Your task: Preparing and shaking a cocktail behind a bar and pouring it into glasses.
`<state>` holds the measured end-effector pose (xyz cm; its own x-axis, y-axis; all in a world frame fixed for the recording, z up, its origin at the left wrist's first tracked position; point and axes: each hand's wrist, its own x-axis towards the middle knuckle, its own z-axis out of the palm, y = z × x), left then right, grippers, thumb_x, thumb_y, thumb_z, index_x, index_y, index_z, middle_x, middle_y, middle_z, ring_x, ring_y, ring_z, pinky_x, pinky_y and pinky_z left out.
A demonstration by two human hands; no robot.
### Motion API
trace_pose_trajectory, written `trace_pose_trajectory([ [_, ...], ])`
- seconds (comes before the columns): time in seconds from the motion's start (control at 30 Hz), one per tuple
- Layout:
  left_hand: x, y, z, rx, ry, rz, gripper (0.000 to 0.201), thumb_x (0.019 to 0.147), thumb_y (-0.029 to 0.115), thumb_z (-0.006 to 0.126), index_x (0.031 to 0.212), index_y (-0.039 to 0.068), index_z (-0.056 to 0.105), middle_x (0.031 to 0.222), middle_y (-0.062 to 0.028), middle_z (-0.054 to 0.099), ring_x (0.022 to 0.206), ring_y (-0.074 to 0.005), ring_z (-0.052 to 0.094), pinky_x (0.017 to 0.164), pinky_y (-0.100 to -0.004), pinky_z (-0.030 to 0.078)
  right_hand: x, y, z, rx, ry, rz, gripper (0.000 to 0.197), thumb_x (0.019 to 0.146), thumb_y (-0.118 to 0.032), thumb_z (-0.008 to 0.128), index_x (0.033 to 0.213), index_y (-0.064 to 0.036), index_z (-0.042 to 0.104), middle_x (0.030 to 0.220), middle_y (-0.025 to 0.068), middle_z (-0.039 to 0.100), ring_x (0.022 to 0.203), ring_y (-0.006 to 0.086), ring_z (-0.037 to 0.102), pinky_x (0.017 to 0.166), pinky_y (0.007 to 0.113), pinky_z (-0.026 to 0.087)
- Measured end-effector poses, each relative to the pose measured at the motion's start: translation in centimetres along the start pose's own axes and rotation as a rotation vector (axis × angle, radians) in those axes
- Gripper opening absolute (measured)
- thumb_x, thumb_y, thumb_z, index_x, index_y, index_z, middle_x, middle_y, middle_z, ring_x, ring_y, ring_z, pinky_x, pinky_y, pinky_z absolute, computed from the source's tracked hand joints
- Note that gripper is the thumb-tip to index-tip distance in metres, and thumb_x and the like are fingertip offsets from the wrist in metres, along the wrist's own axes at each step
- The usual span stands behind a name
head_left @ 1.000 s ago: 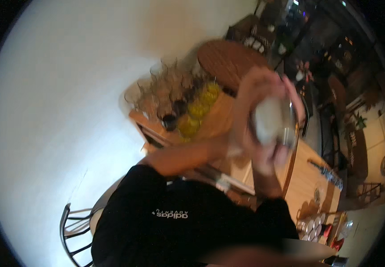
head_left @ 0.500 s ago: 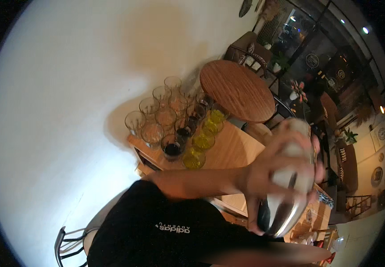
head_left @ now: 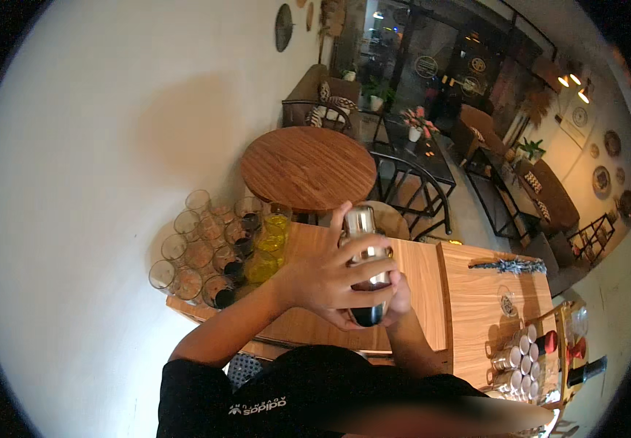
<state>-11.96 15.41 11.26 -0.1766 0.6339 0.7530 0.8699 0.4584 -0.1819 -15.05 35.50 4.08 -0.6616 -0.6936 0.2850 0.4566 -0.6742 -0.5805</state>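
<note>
A shiny metal cocktail shaker (head_left: pixel 361 220) is held up over the wooden counter (head_left: pixel 421 277), slightly tilted, its narrower end up. My left hand (head_left: pixel 322 281) wraps round its near left side with fingers spread across the body. On the other side my right hand (head_left: pixel 400 298) grips the lower part; most of its fingers are hidden behind the shaker. To the left, several glasses stand in rows on the counter: clear glasses (head_left: pixel 174 247) by the wall, glasses with dark contents (head_left: pixel 220 294) beside them, and glasses with yellow-green contents (head_left: pixel 263 267) nearest my left forearm.
A round wooden table (head_left: pixel 308 166) stands beyond the counter, with a black chair (head_left: pixel 432 197) beside it. On the counter's right part are several upright cups (head_left: pixel 525 365), a red-topped item (head_left: pixel 547 342) and a grey-blue bundle (head_left: pixel 516 266). A white wall (head_left: pixel 74 219) runs along the left.
The shaker was blurred and farther right, tilted the other way; now it is sharper, nearer the middle and more upright. My view has turned, so the glasses appear lower and farther left.
</note>
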Motion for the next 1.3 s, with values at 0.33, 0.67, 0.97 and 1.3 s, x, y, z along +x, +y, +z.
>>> trace_pose_trajectory([
  [0.33, 2.0, 1.8, 6.0, -1.035, 0.270, -0.621, 0.072, 0.076, 0.017, 0.088, 0.134, 0.002, 0.048, 0.123, -0.0172, 0.061, 0.116, -0.0250, 0.059, 0.104, -0.0429, 0.044, -4.8, -1.8, -7.8, -0.618, 0.142, 0.121, 0.113, 0.061, -0.033, 0.093, 0.153, -0.0023, 0.035, 0.139, 0.0129, 0.056, 0.130, 0.0288, 0.054, 0.114, 0.045, 0.040],
  [0.67, 4.4, 1.8, 8.3, -1.482, 0.122, -1.004, 0.054, 0.095, 0.000, 0.064, 0.145, -0.002, 0.044, 0.122, -0.0177, 0.071, 0.087, -0.0125, 0.068, 0.084, -0.0292, 0.055, -6.4, -3.0, -7.4, -0.434, 0.269, 0.367, 0.100, 0.068, -0.015, 0.093, 0.151, -0.0045, 0.037, 0.137, 0.0118, 0.056, 0.133, 0.0256, 0.052, 0.112, 0.042, 0.041],
  [0.97, 2.4, 1.4, 9.3, -0.993, 0.077, -0.991, 0.034, 0.084, -0.009, 0.056, 0.114, 0.002, 0.068, 0.103, -0.0119, 0.077, 0.080, -0.0117, 0.069, 0.077, -0.0257, 0.053, -3.8, -1.1, -9.2, -0.574, 0.125, 0.196, 0.112, 0.065, -0.026, 0.093, 0.154, -0.0064, 0.028, 0.141, 0.0077, 0.047, 0.129, 0.0216, 0.052, 0.105, 0.037, 0.046],
  [1.3, 0.0, 3.0, 6.7, -1.055, 0.315, -1.150, 0.013, 0.085, -0.008, 0.061, 0.090, 0.001, 0.069, 0.088, -0.0055, 0.072, 0.081, -0.0112, 0.069, 0.076, -0.0266, 0.053, -2.3, 1.4, -7.1, -0.703, 0.058, 0.158, 0.084, 0.075, -0.026, 0.088, 0.140, 0.0016, 0.042, 0.125, 0.0104, 0.059, 0.115, 0.0200, 0.060, 0.099, 0.036, 0.051],
])
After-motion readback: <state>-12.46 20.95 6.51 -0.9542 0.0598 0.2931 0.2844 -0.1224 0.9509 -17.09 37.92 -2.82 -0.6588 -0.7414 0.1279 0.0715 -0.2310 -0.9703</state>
